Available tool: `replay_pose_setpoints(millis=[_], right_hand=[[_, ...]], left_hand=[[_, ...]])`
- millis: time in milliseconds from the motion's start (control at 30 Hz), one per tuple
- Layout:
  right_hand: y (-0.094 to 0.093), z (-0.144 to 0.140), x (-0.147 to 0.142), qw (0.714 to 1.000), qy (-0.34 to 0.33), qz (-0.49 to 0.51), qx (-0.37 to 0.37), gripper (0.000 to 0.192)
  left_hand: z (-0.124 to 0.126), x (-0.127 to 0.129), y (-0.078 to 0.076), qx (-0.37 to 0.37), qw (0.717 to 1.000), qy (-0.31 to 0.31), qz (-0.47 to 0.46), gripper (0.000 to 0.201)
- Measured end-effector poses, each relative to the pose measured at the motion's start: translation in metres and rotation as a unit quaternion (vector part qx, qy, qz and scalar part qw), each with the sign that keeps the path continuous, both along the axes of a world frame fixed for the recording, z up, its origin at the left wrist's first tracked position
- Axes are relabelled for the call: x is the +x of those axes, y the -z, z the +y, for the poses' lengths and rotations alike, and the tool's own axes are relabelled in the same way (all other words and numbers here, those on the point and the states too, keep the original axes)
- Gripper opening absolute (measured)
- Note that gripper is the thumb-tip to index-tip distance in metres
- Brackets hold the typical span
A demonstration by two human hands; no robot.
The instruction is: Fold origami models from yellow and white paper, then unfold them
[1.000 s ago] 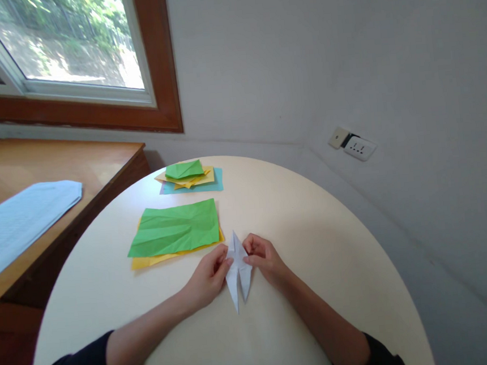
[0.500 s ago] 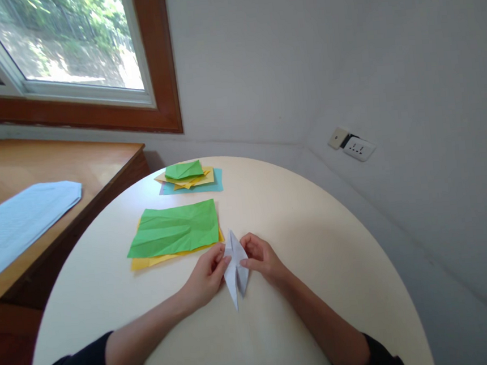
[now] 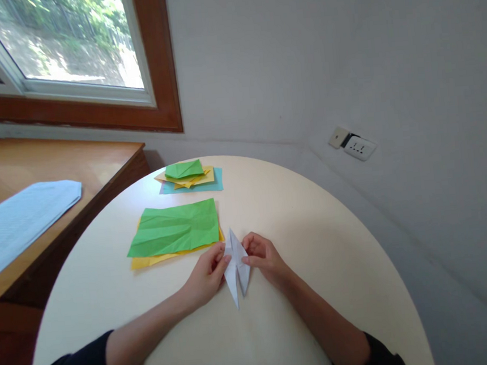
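Resting flat on the round cream-coloured table (image 3: 317, 244), a white folded paper shape with long pointed tips (image 3: 236, 268) is pinched from both sides near the table's middle. The left hand (image 3: 207, 275) is closed on the paper's left edge, with thumb and fingertips pressed against the fold. The right hand (image 3: 263, 255) is closed on the paper's right edge in the same way, fingers curled inward. Both forearms are laid on the table nearer than the paper, and dark sleeves are seen at the table's near edge. One pointed tip of the paper is directed toward the near edge, the other away from it.

Just beyond and to the left of the white paper, a creased green paper sheet (image 3: 175, 228) is laid over a yellow paper sheet (image 3: 148, 262), whose edge shows beneath it. Farther back from the white paper, a small stack of folded green, yellow and teal papers (image 3: 189, 177) is placed near the table's far edge. Well to the left of the table, a wooden desk (image 3: 75, 163) carries a pale blue printed sheet (image 3: 17, 222). Beyond the table, a wood-framed window (image 3: 157, 71) is set in the grey wall, and a white wall socket (image 3: 357, 147) is mounted to the right.
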State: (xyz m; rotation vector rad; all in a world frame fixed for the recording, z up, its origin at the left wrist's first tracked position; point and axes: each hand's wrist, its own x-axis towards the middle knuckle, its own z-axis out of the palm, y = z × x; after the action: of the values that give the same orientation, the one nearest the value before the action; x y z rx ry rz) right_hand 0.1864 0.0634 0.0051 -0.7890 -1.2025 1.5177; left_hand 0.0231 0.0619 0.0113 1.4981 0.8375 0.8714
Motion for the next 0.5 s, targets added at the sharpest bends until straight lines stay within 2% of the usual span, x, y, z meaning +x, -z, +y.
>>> replay_pose_setpoints(millis=[233, 500], right_hand=[[-0.0011, -0.0003, -0.0006, 1.000, -0.019, -0.007, -0.013, 0.035], [-0.0006, 0.0000, 0.0000, 1.000, -0.013, -0.018, -0.014, 0.035]], left_hand=[[0.0002, -0.0013, 0.0010, 0.037, 0.999, -0.004, 0.028, 0.025], [-0.0011, -0.0014, -0.0012, 0.017, 1.000, 0.009, 0.017, 0.027]])
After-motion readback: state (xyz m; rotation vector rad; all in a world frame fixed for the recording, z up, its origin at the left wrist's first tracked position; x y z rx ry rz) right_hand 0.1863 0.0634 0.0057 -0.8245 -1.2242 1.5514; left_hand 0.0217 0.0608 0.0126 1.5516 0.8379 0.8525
